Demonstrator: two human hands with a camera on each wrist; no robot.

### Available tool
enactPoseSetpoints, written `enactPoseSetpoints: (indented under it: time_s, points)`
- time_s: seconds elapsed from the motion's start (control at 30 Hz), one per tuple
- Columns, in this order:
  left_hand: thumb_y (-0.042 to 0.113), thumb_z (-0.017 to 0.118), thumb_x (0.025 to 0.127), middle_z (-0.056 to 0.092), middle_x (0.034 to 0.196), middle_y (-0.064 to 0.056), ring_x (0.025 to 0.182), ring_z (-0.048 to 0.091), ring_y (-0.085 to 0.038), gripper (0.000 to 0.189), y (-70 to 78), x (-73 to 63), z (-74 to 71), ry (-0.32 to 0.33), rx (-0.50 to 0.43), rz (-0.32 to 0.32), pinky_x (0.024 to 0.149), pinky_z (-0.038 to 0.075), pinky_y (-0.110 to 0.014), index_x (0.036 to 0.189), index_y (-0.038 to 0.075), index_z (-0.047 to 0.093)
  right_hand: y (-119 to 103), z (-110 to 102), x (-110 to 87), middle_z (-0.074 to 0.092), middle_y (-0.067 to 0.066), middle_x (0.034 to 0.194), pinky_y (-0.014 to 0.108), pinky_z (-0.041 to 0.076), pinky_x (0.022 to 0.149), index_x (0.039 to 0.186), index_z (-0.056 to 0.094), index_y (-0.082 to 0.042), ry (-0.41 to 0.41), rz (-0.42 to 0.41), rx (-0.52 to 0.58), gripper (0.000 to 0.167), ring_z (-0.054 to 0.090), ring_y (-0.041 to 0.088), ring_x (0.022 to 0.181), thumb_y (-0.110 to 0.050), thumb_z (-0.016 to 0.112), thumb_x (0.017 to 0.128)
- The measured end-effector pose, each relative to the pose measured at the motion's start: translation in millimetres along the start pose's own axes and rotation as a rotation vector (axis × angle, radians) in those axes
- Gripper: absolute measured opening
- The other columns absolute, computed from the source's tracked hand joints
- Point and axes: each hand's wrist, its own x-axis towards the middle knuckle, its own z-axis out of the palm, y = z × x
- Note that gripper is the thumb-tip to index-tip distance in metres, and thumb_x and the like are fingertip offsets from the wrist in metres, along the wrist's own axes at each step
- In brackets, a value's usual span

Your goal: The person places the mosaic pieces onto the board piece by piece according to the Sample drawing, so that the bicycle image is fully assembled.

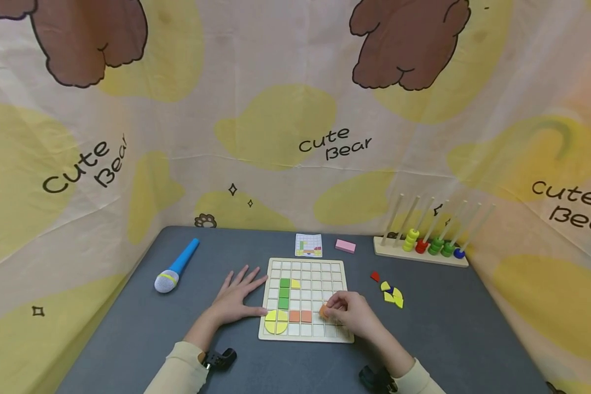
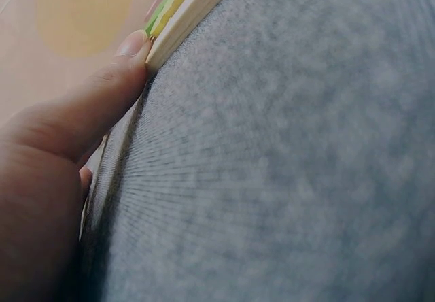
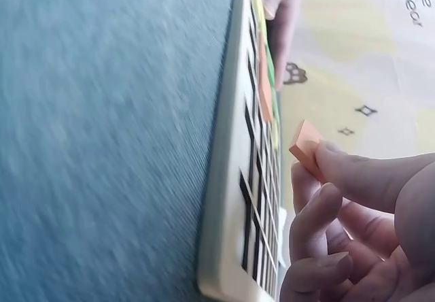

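A pale wooden grid board (image 1: 320, 339) lies on the dark table. In it sit green squares (image 1: 284, 293), one yellow square (image 1: 295, 284), a yellow circle of quarter pieces (image 1: 276, 322) and two orange squares (image 1: 300, 316). My left hand (image 1: 236, 301) rests at the board's left edge with fingers spread, the thumb (image 2: 129, 60) touching the side near the yellow pieces. Over the lower right of the grid, my right hand (image 1: 352, 313) pinches an orange tile (image 3: 309, 147) between thumb and forefinger, raised above the board in the right wrist view.
Loose yellow, blue and red pieces (image 1: 398, 297) lie right of the board. Behind it are a pattern card (image 1: 308, 245) and a pink block (image 1: 345, 245). A peg stand with coloured beads (image 1: 421, 255) stands back right; a blue toy microphone (image 1: 177, 266) lies left.
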Motion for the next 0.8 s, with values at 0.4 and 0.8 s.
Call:
enactPoseSetpoints:
  time_s: [0.4,0.8]
  points:
    - [0.075,0.067,0.079,0.023,0.168,-0.003,0.157,0.007,-0.035,0.094,3.9,-1.7,-4.0,-0.001,-0.002,0.008,0.122,-0.002,-0.064,0.157,0.032,0.038,2,16,4.3,0.061,-0.005,0.075,0.023,0.043,0.056,0.086,0.069,-0.017,0.001,0.032,-0.126,0.014,0.053,0.013,0.068,-0.025,0.081,0.087]
    - [0.075,0.067,0.079,0.023,0.168,-0.002,0.157,0.007,-0.035,0.094,3.3,-1.3,-3.3,-0.003,0.000,0.005,0.122,-0.002,-0.064,0.157,0.032,0.038,-1,19,7.1,0.064,-0.009,0.076,0.025,0.044,0.061,0.084,0.076,-0.021,-0.014,-0.020,-0.212,0.007,0.054,0.010,0.069,-0.025,0.082,0.085]
